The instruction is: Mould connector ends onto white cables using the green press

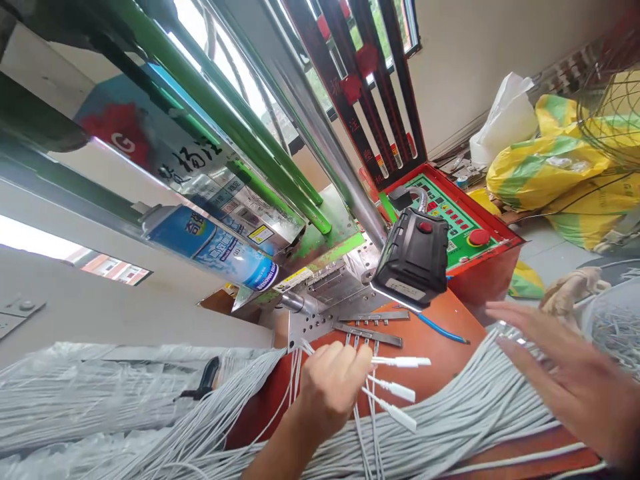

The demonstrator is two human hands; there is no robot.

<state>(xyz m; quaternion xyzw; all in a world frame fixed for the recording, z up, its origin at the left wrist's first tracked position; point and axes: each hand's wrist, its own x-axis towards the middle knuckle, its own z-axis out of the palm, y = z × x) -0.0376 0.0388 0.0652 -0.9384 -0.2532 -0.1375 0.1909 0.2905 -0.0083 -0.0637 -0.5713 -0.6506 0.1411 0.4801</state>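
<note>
My left hand (336,379) is closed around several thin white cables near the machine's metal plate (313,327). White moulded connectors (400,391) on these cables stick out to the right of the fist. Just above them, two slotted metal bars (373,335) lie on the orange-red table (450,317). At the right, my right hand (555,373) is slightly blurred, its fingers stretched out and apart over the end of a large bundle of white cables (450,413). Small shiny cable ends (510,331) show beside its fingertips.
A black work lamp (415,257) hangs before the red and green control panel (447,217). At the left are a blue spray can (215,247), green machine bars and plastic-wrapped cables (125,393). Yellow-green bags (565,167) and a tub of scraps (617,327) are at the right.
</note>
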